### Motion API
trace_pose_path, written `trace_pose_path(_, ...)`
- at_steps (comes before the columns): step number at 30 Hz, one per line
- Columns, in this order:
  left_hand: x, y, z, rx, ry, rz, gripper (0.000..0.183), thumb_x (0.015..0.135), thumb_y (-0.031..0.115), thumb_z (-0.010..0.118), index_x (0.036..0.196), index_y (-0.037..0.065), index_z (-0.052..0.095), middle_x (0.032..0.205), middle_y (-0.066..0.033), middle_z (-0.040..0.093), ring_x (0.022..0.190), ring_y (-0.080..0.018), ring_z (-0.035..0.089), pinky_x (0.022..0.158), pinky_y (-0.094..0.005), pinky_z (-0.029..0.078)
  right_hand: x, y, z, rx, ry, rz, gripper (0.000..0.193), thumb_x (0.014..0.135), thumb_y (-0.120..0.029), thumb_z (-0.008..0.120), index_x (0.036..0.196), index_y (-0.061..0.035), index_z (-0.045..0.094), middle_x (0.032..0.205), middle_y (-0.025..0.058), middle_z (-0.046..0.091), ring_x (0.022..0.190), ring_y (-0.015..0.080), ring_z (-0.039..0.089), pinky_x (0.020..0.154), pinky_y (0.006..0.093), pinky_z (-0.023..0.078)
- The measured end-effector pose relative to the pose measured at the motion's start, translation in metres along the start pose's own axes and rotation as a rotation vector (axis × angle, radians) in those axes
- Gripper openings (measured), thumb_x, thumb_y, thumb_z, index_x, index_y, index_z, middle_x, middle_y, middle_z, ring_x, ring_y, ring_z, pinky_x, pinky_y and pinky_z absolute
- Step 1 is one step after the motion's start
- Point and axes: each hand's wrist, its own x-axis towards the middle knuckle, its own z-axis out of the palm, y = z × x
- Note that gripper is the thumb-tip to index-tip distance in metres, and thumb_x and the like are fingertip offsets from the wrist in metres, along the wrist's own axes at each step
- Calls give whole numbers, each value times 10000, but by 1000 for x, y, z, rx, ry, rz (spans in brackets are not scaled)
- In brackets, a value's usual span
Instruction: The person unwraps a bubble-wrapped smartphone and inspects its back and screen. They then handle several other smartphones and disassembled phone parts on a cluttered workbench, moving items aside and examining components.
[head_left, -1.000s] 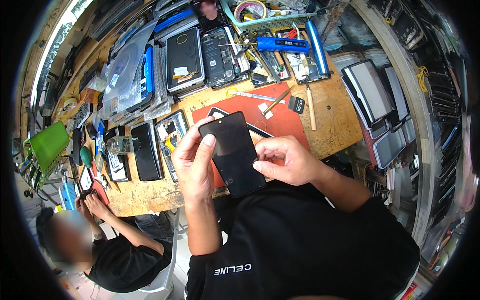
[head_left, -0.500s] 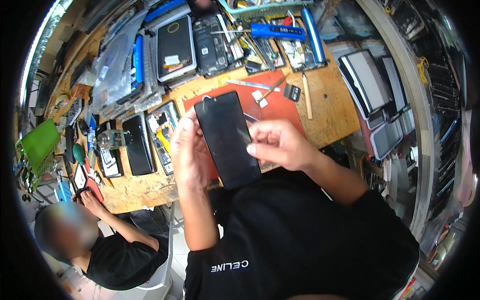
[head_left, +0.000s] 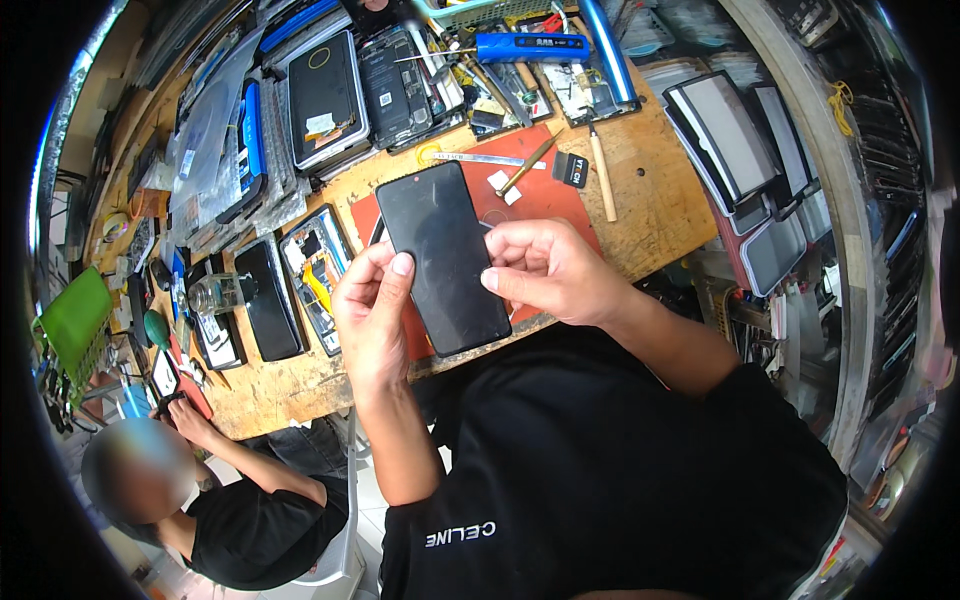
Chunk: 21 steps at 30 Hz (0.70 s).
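Observation:
A black smartphone [head_left: 445, 262], screen up and tilted slightly, is held over an orange-red mat [head_left: 565, 203] at the front of the wooden workbench. My left hand [head_left: 372, 315] grips its left long edge, with the thumb lying on the rim of the glass and the other fingers underneath. At the opposite long edge, my right hand [head_left: 548, 272] pinches the phone's side between thumb and bent fingers. Some faint smears or reflections show on the dark screen. The phone's back and the fingers beneath it are hidden.
Beyond the phone lie a brown pointed tool [head_left: 530, 160], a wooden-handled tool [head_left: 602, 172] and a blue electric screwdriver [head_left: 530, 47]. Opened phones [head_left: 318, 270] and bagged parts fill the left side. A co-worker [head_left: 265, 510] sits at lower left. Screen panels [head_left: 725, 140] stack at right.
My left thumb has come down onto the phone's front edge. The phone has shifted slightly up and left in view, and my right hand stays at its right edge. The whole view has shifted a little.

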Motion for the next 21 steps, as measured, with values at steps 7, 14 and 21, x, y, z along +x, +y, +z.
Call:
trace_pose_path(7,-5,-1,-2,-1,6,20,130,1002,74,741,1114,11,724,1013,-10,738,940,-68,651,897,-242,498,-3,-3,0,-95,-13,-36,118,1008,-24,652,912,-19,584,797,-11,633,721,25,564,633,227,453)
trace_pose_path(14,-8,1,-2,-28,-16,29,129,999,66,746,1113,11,721,988,6,725,919,-60,644,876,-232,498,-3,-2,1,-114,-23,-57,156,1006,-15,648,890,-31,545,753,-44,541,698,12,478,599,238,387)
trace_pose_path(21,-9,3,0,-5,-12,32,158,995,61,751,1139,0,730,1026,-22,742,952,-79,662,907,-257,523,-4,-1,1,-129,-18,-66,176,1002,-10,652,880,-41,530,748,-57,504,693,9,446,597,241,371)
